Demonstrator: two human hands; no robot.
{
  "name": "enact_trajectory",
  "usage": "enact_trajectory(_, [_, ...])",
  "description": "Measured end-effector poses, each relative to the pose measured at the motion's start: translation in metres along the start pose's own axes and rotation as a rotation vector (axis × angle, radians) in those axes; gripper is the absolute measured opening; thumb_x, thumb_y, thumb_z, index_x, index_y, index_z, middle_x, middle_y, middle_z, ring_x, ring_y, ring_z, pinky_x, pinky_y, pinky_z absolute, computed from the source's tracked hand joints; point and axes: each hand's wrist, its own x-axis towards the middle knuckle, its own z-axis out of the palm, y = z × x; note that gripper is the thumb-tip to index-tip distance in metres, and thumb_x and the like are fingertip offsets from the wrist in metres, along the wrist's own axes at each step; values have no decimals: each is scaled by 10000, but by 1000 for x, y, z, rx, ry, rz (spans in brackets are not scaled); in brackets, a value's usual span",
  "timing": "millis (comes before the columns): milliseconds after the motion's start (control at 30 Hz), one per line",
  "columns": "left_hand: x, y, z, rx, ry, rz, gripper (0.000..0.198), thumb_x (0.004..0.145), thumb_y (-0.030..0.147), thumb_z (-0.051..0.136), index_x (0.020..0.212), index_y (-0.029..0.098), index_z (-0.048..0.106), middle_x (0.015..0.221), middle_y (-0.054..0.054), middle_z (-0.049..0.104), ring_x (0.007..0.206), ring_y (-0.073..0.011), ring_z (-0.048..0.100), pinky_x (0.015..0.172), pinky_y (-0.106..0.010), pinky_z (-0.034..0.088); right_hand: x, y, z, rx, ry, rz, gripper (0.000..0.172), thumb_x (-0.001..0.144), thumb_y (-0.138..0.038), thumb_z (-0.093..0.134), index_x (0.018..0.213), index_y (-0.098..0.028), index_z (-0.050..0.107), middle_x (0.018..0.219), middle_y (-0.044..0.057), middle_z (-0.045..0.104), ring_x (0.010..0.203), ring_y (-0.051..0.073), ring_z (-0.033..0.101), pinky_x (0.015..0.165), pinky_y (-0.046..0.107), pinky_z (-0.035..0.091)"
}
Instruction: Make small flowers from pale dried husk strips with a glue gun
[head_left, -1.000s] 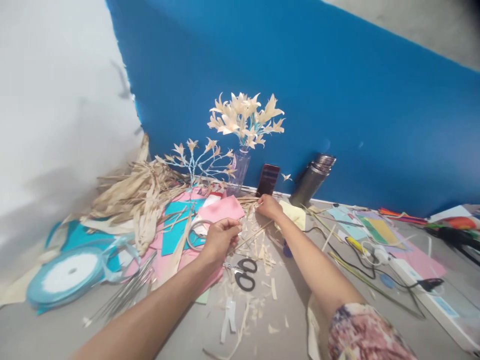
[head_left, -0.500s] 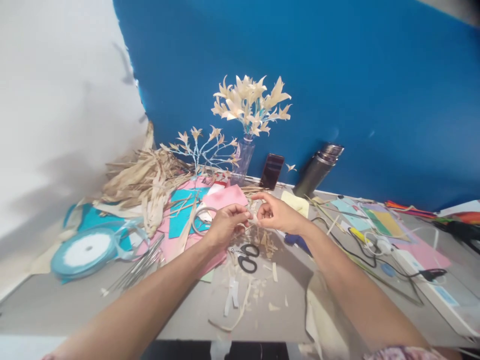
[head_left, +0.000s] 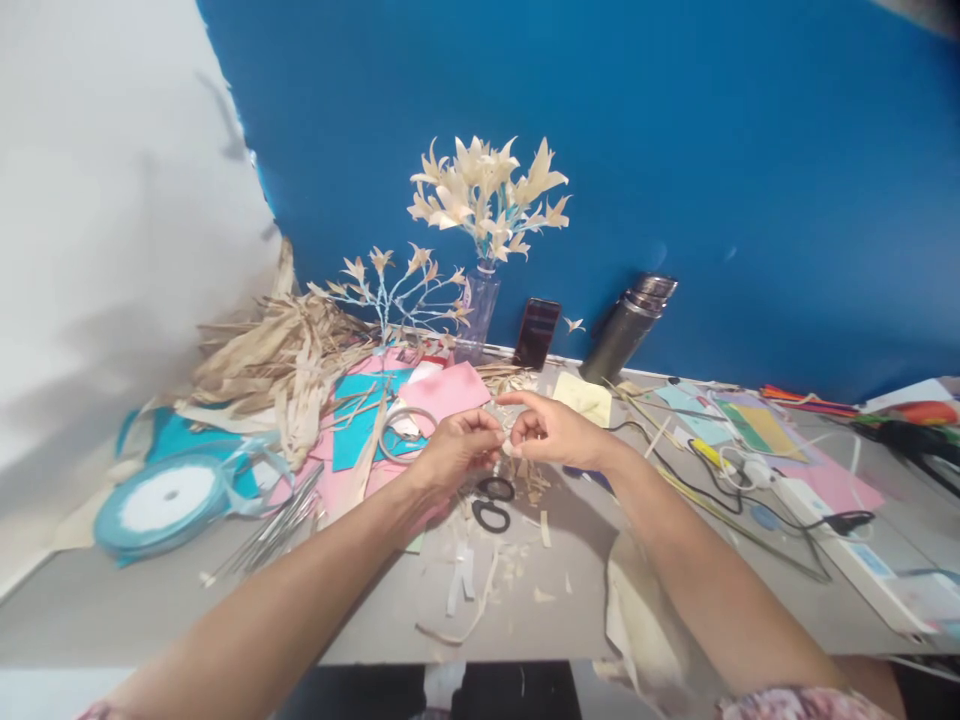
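Above the middle of the table my left hand (head_left: 463,446) and my right hand (head_left: 553,430) meet fingertip to fingertip. Between them shows a small pale piece (head_left: 509,448), too small to name surely; it resembles dry husk. Both hands are closed in a pinch around it, and the right index finger stretches out over the top. Just below lie scissors (head_left: 493,504) with black handles, their blades partly hidden by my left hand. Pale scraps (head_left: 534,484) are scattered beneath the fingers.
Behind stand a vase (head_left: 478,310) of husk flowers, a phone (head_left: 537,333) and a leaning flask (head_left: 628,328). To the left are a blue ribbon roll (head_left: 163,505), wires (head_left: 274,530) and dry husks (head_left: 274,365). A power strip (head_left: 840,560) with cables lies right.
The camera view has shifted slightly. My hands stay together at the small pale piece, with the fingertips a little closer. The scissors have not visibly moved on the table.
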Motion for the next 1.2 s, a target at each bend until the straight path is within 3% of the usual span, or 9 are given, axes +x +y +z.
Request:
enact_trajectory(100, [-1,3,0,-226,23,-68,219,630,139,787,701,150,581,559,40,553,488,-64,502,493,-182,419,-7,9,4,162,155,-11,476,759,-229,696,1220,-174,590,851,21,689,662,111,565,592,226,397])
enact_trajectory(200, [-1,2,-2,-317,30,-121,193,656,94,760,711,140,581,609,35,555,500,-55,498,479,-170,418,-10,22,11,270,203,32,301,822,-388,679,1013,-156,692,842,46,697,562,80,477,505,211,320])
enact_trajectory(400, [1,-7,-5,-267,21,-169,148,673,63,719,719,134,597,592,27,549,496,-60,494,504,-185,446,-8,32,25,346,195,58,448,810,-580,668,785,-134,691,684,24,634,500,66,397,451,212,225])
enact_trajectory(567, [1,-8,-3,-171,-7,-163,160,650,88,749,714,138,612,531,27,542,476,-78,499,464,-183,410,-9,32,25,291,193,107,341,692,-450,816,714,-142,669,538,-53,498,477,53,354,448,205,216])
enact_trajectory(800, [0,-6,-1,-169,76,-101,245,588,151,851,723,132,648,627,9,624,489,-68,537,490,-189,437,-6,36,21,723,269,62,291,668,-320,850,766,-164,626,666,-10,631,451,32,340,423,189,155])
enact_trajectory(900, [-1,-9,-1,-78,53,-41,244,595,191,861,722,137,660,557,34,576,454,-67,509,470,-194,419,-5,35,23,770,341,47,305,654,-311,862,779,-169,622,691,-3,644,458,35,352,418,182,158])
enact_trajectory(1033, [-4,-11,3,97,65,56,214,627,185,837,728,138,654,605,24,607,478,-64,516,479,-188,411,-5,33,29,732,439,41,331,625,-330,881,774,-169,633,586,-57,531,453,37,347,410,176,166])
enact_trajectory(1200, [-6,-7,6,142,103,120,268,608,167,838,789,163,640,677,14,656,556,-92,570,518,-197,443,-5,31,35,770,398,78,339,603,-339,890,752,-161,643,574,-58,504,467,41,360,407,172,166])
